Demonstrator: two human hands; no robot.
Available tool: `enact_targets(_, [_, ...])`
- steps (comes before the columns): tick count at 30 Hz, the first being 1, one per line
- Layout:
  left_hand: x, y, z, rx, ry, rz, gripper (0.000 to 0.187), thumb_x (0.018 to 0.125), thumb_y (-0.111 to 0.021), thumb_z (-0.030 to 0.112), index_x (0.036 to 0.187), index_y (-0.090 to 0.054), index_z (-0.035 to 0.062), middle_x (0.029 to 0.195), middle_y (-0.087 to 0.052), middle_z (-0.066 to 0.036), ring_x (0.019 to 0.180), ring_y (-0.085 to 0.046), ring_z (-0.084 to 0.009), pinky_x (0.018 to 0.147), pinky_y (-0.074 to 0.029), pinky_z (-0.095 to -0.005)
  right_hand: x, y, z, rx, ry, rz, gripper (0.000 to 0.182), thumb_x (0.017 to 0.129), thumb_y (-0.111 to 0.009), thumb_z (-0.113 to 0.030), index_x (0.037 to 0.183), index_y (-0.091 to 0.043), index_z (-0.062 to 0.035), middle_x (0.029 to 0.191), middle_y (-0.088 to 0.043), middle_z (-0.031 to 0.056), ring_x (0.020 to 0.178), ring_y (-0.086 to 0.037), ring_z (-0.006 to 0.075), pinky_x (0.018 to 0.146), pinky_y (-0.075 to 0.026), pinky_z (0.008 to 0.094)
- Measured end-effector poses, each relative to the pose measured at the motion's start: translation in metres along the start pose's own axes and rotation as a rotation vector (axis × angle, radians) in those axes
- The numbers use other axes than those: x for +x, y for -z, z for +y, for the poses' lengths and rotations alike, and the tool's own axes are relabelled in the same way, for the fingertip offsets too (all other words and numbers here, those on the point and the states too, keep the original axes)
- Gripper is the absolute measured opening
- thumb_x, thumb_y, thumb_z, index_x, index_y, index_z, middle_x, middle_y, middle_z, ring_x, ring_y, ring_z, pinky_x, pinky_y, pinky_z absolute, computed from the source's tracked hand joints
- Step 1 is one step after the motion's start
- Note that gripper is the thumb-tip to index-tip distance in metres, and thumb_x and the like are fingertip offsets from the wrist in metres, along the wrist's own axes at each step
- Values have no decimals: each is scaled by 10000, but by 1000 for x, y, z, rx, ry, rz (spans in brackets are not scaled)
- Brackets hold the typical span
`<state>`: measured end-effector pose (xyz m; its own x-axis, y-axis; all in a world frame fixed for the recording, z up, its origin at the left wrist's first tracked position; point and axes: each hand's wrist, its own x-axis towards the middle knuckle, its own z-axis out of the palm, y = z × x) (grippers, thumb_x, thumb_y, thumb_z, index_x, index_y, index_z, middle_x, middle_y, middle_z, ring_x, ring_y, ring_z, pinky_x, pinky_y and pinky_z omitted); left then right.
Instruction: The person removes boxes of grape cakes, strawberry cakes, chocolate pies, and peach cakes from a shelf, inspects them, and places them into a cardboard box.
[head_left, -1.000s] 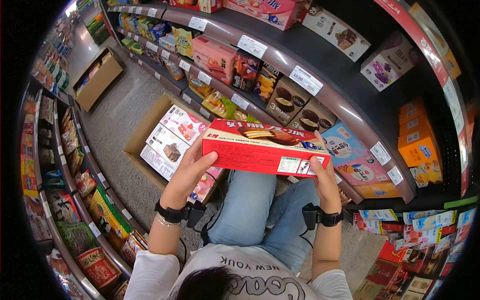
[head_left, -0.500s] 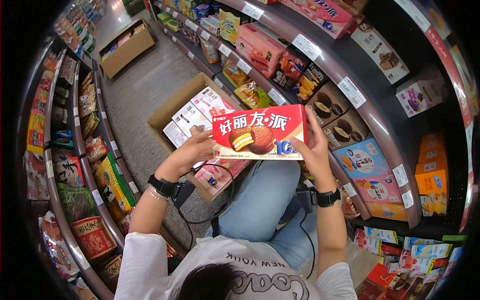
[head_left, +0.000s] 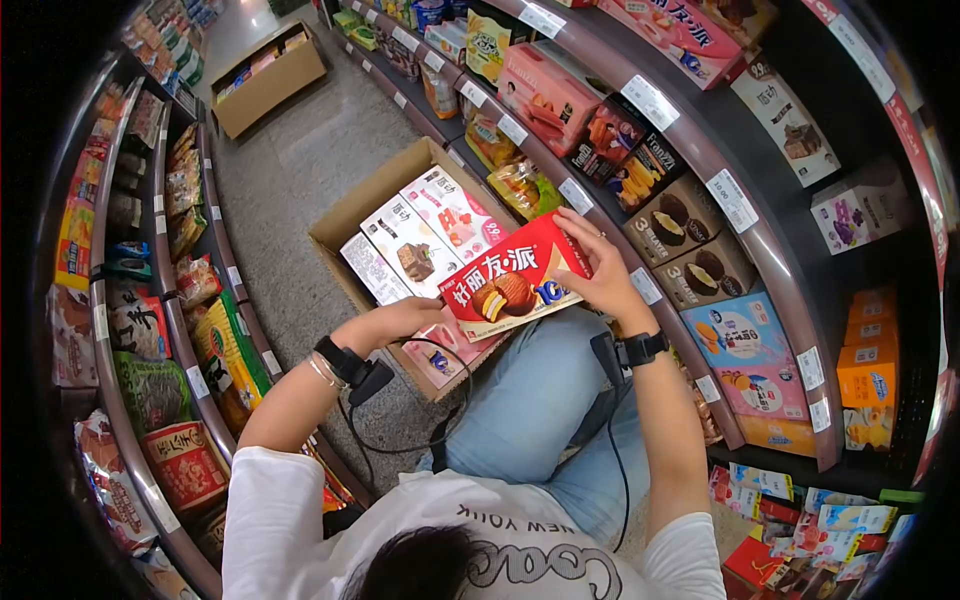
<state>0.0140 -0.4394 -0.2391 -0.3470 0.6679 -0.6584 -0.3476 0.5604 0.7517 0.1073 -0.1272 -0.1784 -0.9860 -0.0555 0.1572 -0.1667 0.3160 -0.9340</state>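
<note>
A red and cream box of chocolate pies (head_left: 515,282) is tilted over the front right part of an open cardboard carton (head_left: 330,240). My right hand (head_left: 602,268) grips its right end, thumb across the front and fingers over the top edge. My left hand (head_left: 402,320) is closed at the box's left end; its fingertips are partly hidden there. Inside the carton stand white snack boxes (head_left: 405,245) with cake pictures, a pink and white box (head_left: 455,215) and a pink box (head_left: 437,352) below my left hand.
Shelves with price tags (head_left: 733,202) curve along the right, holding brown cookie boxes (head_left: 690,245) and a blue box (head_left: 735,330). Bagged snacks (head_left: 225,345) fill the left shelves. Another carton (head_left: 270,85) lies further up the aisle. Black cables (head_left: 440,440) hang from both wrist straps.
The red box has moved down toward the carton and tilted, its right end now higher. Both hands moved with it, and the view has shifted slightly.
</note>
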Motion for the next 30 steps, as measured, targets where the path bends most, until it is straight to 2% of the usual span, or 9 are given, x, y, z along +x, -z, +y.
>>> enact_targets(2, [0,2,-2,189,20,-122,357,927,-565,297,1112,-642,2,1027,-652,-78,963,-578,-118,855,-465,-258,4,0,7,170,-17,10,663,764,-691,26,1369,-419,-2,1484,-292,136,1364,-295,210,1119,-250,343])
enact_targets(6, [-13,-13,-1,110,98,-325,313,935,-554,270,1048,-662,-2,908,-685,-65,834,-646,-144,774,-517,-265,11,-11,20,338,-93,-89,658,767,-678,47,1370,-421,-11,1489,-286,127,1360,-293,191,1118,-254,333])
enact_targets(9, [-18,-15,-2,224,67,-257,295,936,-550,263,1027,-663,7,896,-678,-53,845,-639,-128,758,-521,-263,18,-27,36,284,-132,-227,654,774,-662,52,1376,-422,-33,1490,-283,125,1362,-285,180,1118,-248,316])
enact_targets(13, [-18,-12,-4,394,-84,55,246,908,-574,234,959,-676,17,818,-676,-50,720,-618,-136,701,-491,-261,25,-54,51,260,-324,-292,656,783,-601,93,1392,-395,-38,1440,-377,135,1285,-405,185,1061,-336,315])
enact_targets(15, [-17,-8,1,233,-87,102,250,901,-584,230,1018,-659,21,875,-660,-39,802,-582,-114,760,-468,-258,19,-69,66,-82,-185,-254,623,800,-574,29,1389,-383,-43,1361,-465,176,1217,-495,255,1007,-397,328])
enact_targets(17, [-6,-4,-4,157,-178,214,255,898,-589,224,1045,-650,25,910,-651,-40,851,-571,-107,787,-461,-256,17,-81,57,-226,-355,-194,609,796,-564,-17,1380,-393,-52,1322,-483,207,1212,-495,319,998,-404,351])
enact_targets(19, [-3,-2,4,35,-165,193,267,905,-574,210,1090,-630,25,982,-633,-36,917,-556,-111,827,-451,-254,17,-79,61,-241,-320,-286,601,786,-558,-31,1366,-404,-42,1302,-483,228,1198,-485,365,993,-404,371])
enact_targets(23, [-8,-11,41,-72,-141,138,265,928,-513,179,1155,-577,59,1118,-591,-34,1048,-540,-139,847,-469,-318,0,-84,76,-332,-287,-209,572,781,-588,-73,1333,-445,-31,1293,-495,222,1195,-485,369,1003,-392,386])
enact_targets(30, [-19,-45,100,-282,-288,-6,223,941,-499,166,1132,-567,72,1156,-578,-39,1032,-558,-152,883,-465,-328,-5,-55,34,-277,-204,-73,389,812,-617,-115,1186,-561,-25,1091,-632,178,1005,-606,319,879,-471,368])
